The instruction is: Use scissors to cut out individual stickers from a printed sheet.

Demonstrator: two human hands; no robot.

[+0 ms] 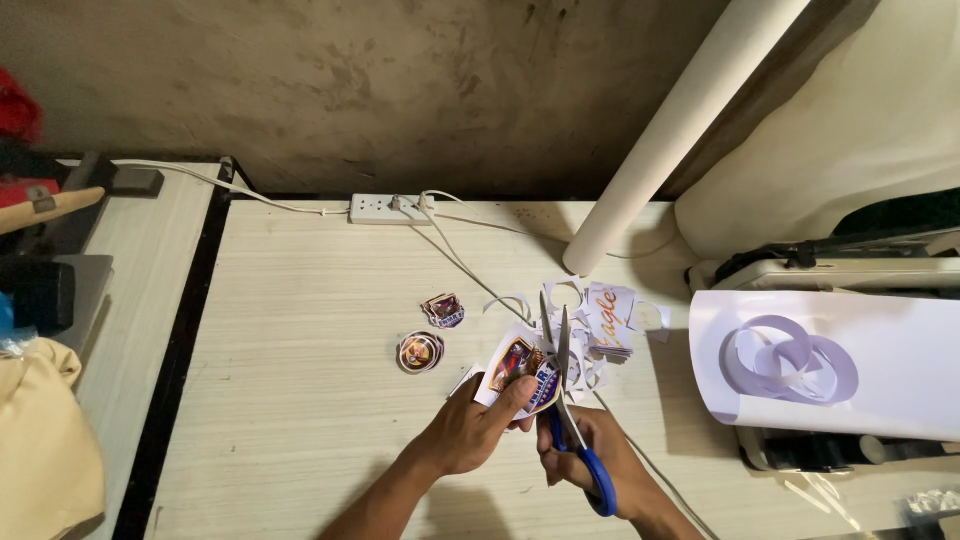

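Pinched in the left hand (pixel 470 430), a printed sticker sheet (pixel 520 370) meets blue-handled scissors (pixel 570 400) gripped by the right hand (pixel 590 460).

Both hands sit at six o'clock on the pale wooden table (pixel 300 330), scissor blades parted and pointing toward twelve. Two cut-out stickers (pixel 430 335) lie at ten o'clock of the hands, white paper scraps (pixel 610 315) at one o'clock, and a power strip (pixel 385 208) farther off at eleven.

Both forearms bare, no sleeves in sight. Left hand (pixel 470 432), right hand (pixel 590 450): no gloves, rings, watch visible.
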